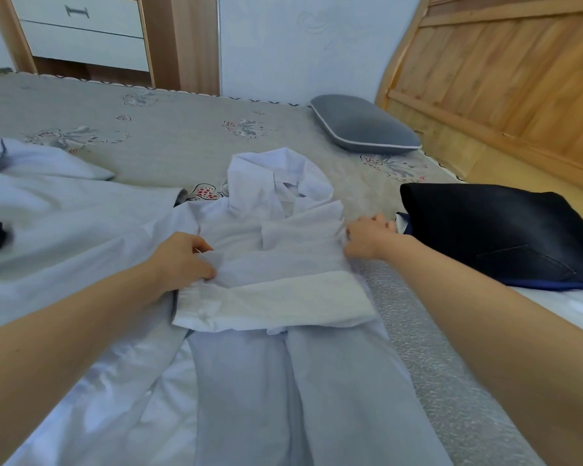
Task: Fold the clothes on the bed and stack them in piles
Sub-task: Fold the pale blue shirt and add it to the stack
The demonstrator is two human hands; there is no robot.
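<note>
The white shirt point(276, 243) lay mid-bed on paler clothes point(81, 237), sleeve folded across. The left hand point(186, 260) pinched its left edge; the right hand point(367, 237) gripped the opposite side. Both edges should be drawn taut and level before folding. The right fingers were probably tucked under cloth; the folded dark pile point(498, 230) partly hid something blue.

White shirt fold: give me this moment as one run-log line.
stage: folding white shirt | left hand: pinches left edge | right hand: grips right edge | done pile: dark folded garment at right
</note>
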